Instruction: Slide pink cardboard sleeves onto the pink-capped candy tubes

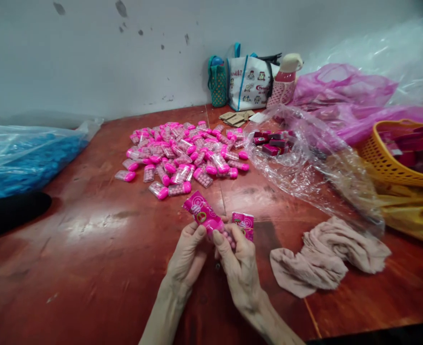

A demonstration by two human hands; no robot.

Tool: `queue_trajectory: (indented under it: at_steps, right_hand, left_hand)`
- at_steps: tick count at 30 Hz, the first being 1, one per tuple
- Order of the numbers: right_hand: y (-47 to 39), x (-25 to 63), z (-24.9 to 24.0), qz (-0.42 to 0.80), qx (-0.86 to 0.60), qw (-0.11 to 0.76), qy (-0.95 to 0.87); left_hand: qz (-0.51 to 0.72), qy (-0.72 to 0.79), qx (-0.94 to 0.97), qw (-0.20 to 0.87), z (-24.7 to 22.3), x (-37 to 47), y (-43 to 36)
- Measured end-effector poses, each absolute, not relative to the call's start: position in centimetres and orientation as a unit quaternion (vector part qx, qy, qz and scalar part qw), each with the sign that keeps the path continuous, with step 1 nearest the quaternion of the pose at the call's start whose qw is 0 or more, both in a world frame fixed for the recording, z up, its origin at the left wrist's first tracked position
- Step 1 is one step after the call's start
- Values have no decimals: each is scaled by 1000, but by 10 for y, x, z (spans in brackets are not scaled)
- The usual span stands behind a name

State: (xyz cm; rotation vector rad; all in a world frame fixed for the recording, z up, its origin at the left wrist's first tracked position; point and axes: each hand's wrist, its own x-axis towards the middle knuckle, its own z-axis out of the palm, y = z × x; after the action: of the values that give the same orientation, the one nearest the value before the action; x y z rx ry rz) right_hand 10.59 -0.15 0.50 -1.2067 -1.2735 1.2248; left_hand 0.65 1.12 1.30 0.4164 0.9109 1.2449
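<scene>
On the white bag (245, 91) we can make out red lettering that seems to begin "Ya", its remainder too blurred for us, while the pale print on the pink wrapper (199, 208) and the pink packet (243, 221) stays too small for us to read.

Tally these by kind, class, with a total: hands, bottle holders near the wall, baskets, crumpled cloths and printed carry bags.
Bare hands (left hand, right hand): 2
Bottle holders (teal dotted holder, pink lattice holder): 2
Yellow plastic basket: 1
Pale pink crumpled cloth: 1
White printed carry bag with blue trim: 1
Total: 7
</scene>
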Motion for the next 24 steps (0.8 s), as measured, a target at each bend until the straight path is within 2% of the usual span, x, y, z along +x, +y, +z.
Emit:
queue_trajectory:
  at_steps: [2,6,8,17,24]
  right_hand:
    - [-3,106,4,503,-497,478,-521]
    - [-4,107,-1,401,-533,500,-553]
    - [-3,107,-2,389,-536,505,-554]
    - [-2,97,-8,578,-460,485,-467]
    - [-5,105,-9,463,-504,485,-544]
  left_hand:
    - [559,416,189,692,13,8,12]
    - [586,443,181,653,12,13,15]
    - [591,450,181,645,10,15,16]
    - [571,444,209,658,17,14,12]
    - [570,448,224,651,13,20,12]
